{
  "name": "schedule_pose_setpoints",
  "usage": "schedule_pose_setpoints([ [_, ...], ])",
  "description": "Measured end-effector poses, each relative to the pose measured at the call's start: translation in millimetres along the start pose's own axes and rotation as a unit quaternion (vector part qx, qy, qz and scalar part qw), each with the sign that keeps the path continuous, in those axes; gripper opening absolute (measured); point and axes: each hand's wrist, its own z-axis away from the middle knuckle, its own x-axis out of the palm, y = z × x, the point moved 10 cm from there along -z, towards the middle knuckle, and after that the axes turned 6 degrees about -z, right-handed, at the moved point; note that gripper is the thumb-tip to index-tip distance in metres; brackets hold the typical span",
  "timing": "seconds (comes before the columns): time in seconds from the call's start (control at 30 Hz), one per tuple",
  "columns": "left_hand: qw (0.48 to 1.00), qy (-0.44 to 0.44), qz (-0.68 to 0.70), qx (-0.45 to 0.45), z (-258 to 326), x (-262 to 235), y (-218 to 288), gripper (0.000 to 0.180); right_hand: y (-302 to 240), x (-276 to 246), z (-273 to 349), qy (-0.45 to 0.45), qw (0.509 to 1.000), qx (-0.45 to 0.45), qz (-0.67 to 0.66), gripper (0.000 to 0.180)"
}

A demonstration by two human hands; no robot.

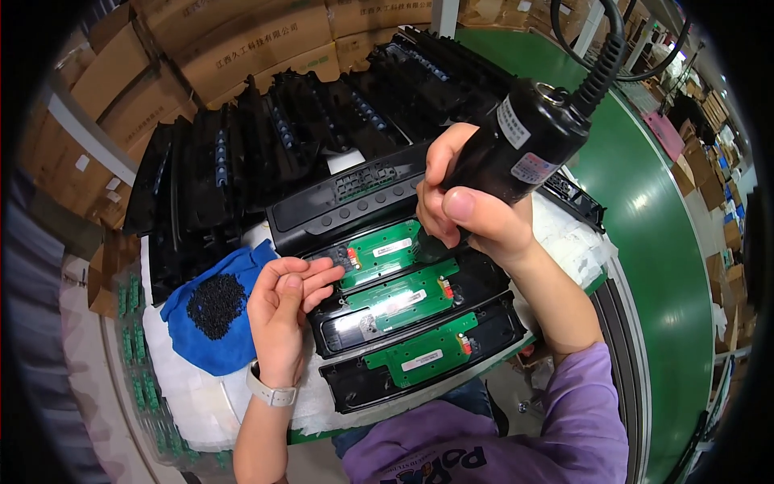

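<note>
My right hand [476,198] is wrapped round a black electric screwdriver [520,137], its tip pointing down at the right part of the farthest green circuit board [383,252]. The bit itself is hidden. That board lies in a long black panel [342,256]. My left hand [282,302] is beside the panel's left end, thumb against the half-curled fingers; anything inside them is hidden. Closer to me lie two more black panels with green boards, a middle one [395,302] and a near one [423,355]. Each has a small red-and-white connector.
A blue cloth [197,347] holds a heap of small black screws [216,306]. A black panel with round buttons [347,206] lies behind the boards; several black housings [266,137] stand beyond. Cartons [250,48] are stacked at the back. A green surface [657,266] runs along the right.
</note>
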Motion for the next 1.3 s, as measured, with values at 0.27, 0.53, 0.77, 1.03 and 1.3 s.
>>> schedule_pose_setpoints([
  [0.27, 0.999, -0.038, 0.006, -0.037, -2, 10, -10, 0.018, 8, 20, 6, -0.048, 0.995, 0.020, 0.082, 0.024],
  [0.53, 0.998, -0.048, -0.020, -0.045, -4, 11, -14, 0.016, 8, 29, 6, -0.074, 0.994, 0.016, 0.077, 0.019],
  [0.77, 0.996, -0.073, -0.016, -0.055, -7, 10, -12, 0.020, 2, 36, 10, -0.108, 0.977, -0.021, 0.182, 0.018],
  [1.03, 0.996, -0.072, 0.054, -0.001, 4, 8, 8, 0.011, -18, 36, 9, -0.115, 0.990, -0.018, -0.083, 0.028],
  [1.3, 0.987, -0.138, -0.043, -0.071, 23, 41, -10, 0.019, -43, 34, 13, -0.097, 0.957, -0.129, -0.239, 0.027],
])
